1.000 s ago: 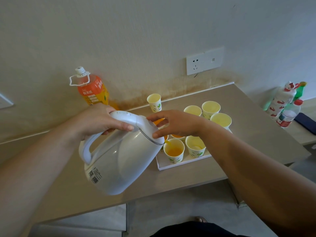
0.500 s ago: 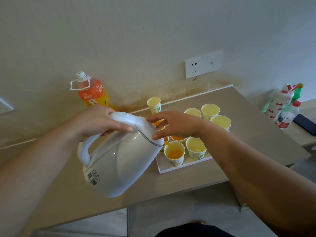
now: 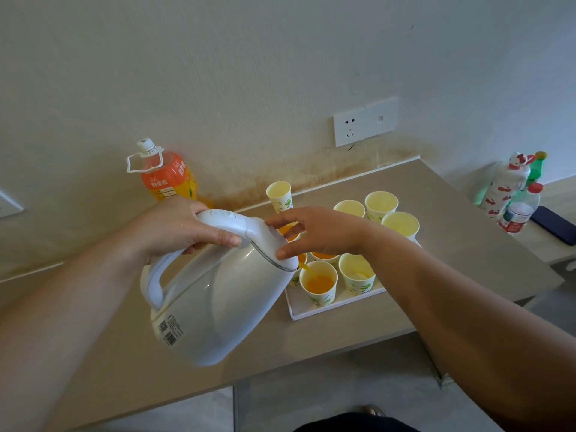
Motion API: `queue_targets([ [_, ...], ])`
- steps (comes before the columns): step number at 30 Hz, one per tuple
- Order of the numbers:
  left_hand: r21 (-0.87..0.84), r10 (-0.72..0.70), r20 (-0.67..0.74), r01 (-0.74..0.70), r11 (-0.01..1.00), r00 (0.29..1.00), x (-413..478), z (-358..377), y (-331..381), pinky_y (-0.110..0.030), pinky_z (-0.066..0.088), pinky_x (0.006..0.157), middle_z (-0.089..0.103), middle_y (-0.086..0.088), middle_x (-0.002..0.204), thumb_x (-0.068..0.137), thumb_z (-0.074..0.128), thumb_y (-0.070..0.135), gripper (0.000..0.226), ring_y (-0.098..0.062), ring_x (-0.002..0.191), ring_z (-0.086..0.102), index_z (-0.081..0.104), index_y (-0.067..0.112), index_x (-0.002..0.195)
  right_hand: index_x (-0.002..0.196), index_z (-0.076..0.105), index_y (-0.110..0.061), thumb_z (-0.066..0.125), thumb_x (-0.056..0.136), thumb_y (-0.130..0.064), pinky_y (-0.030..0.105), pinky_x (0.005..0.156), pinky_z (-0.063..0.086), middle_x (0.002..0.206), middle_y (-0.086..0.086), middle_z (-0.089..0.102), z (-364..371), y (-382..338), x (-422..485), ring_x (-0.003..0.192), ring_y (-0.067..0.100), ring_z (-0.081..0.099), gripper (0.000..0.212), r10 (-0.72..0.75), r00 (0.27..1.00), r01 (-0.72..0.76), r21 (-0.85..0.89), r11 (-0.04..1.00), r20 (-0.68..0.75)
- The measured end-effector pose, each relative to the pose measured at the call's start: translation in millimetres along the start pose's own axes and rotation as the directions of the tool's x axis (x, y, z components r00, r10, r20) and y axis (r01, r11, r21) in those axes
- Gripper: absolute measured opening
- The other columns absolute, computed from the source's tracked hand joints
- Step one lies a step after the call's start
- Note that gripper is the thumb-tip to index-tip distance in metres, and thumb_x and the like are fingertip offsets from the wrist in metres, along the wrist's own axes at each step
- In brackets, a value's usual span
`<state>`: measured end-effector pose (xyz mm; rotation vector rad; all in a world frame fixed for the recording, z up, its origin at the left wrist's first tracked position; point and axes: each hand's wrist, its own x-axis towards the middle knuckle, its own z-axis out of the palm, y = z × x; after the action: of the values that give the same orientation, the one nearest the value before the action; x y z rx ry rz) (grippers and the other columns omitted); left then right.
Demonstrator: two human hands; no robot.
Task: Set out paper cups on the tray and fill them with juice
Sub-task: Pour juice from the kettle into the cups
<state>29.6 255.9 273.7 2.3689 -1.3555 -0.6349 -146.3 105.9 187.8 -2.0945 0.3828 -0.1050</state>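
My left hand [image 3: 184,227] grips the handle of a white kettle [image 3: 224,297], which is tilted to the right. A thin stream of orange juice runs from its spout into a paper cup [image 3: 318,286] at the front of the white tray [image 3: 311,313]. My right hand [image 3: 318,233] rests with its fingers and thumb spread on the kettle's lid. Several more paper cups stand on the tray; some behind my right hand hold juice, and the cup to the right [image 3: 357,275] looks almost empty. One cup [image 3: 279,196] stands off the tray near the wall.
An orange juice bottle [image 3: 166,177] stands against the wall at the left. A wall socket [image 3: 364,121] is above the counter [image 3: 467,244]. Bottles [image 3: 511,194] and a dark phone [image 3: 553,224] sit on a lower surface at the right. The counter's front edge is close to me.
The juice level in the front cup has risen a little while the kettle stays tilted. Both hands keep their hold; the view shifted slightly.
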Motion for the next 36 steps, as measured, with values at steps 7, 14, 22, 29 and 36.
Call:
queue_targets([
  [7,0.033,0.007,-0.006,-0.007,0.999,1.0,1.4,-1.0,-1.2,-0.031,0.039,0.059,0.056,-0.001,0.05,0.022,0.074,0.078,0.085,-0.014,0.049,0.05,0.064,0.008,0.069,0.14,0.045,-0.027,0.073,0.081,-0.029,0.023,0.09,0.045,0.13,-0.01,0.053,0.6,-1.1,-1.5,0.112,0.011,0.056,0.065,0.006,1.0,-0.006,-0.002,1.0,-0.005],
  [14,0.033,0.008,-0.003,-0.008,0.999,1.0,0.2,-1.2,0.1,-0.029,0.039,0.057,0.055,0.0,0.049,0.026,0.075,0.073,0.074,-0.012,0.047,0.049,0.063,0.011,0.065,0.139,0.045,-0.027,0.073,0.081,-0.029,0.024,0.091,0.045,0.131,-0.009,0.053,1.5,-2.7,-3.1,0.113,0.012,0.055,0.064,0.005,1.0,-0.005,-0.001,1.0,-0.017],
  [22,0.033,-0.005,0.0,0.005,0.999,1.0,-0.2,-0.2,0.2,-0.028,0.038,0.057,0.055,-0.002,0.05,0.029,0.076,0.067,0.064,-0.014,0.046,0.048,0.06,0.013,0.061,0.139,0.046,-0.027,0.073,0.081,-0.028,0.025,0.093,0.046,0.13,-0.009,0.054,2.8,-3.5,-3.4,0.113,0.012,0.056,0.064,0.009,1.0,-0.009,0.012,1.0,-0.013],
  [29,0.048,0.004,0.0,-0.004,0.999,1.0,1.4,-2.6,-0.1,-0.028,0.039,0.057,0.055,-0.001,0.05,0.03,0.075,0.069,0.067,-0.013,0.046,0.049,0.061,0.013,0.063,0.139,0.046,-0.026,0.073,0.081,-0.028,0.026,0.094,0.046,0.13,-0.008,0.054,2.0,-3.2,-1.9,0.113,0.012,0.056,0.064,0.007,1.0,-0.006,0.018,1.0,-0.008],
  [36,0.05,0.003,-0.003,-0.003,0.999,1.0,2.7,-3.3,2.2,-0.027,0.038,0.056,0.055,-0.002,0.05,0.031,0.076,0.068,0.059,-0.015,0.048,0.049,0.059,0.017,0.056,0.139,0.046,-0.027,0.073,0.081,-0.03,0.029,0.097,0.045,0.131,-0.008,0.054,0.4,-3.4,-2.0,0.113,0.012,0.056,0.064,0.007,1.0,-0.007,-0.01,1.0,-0.026],
])
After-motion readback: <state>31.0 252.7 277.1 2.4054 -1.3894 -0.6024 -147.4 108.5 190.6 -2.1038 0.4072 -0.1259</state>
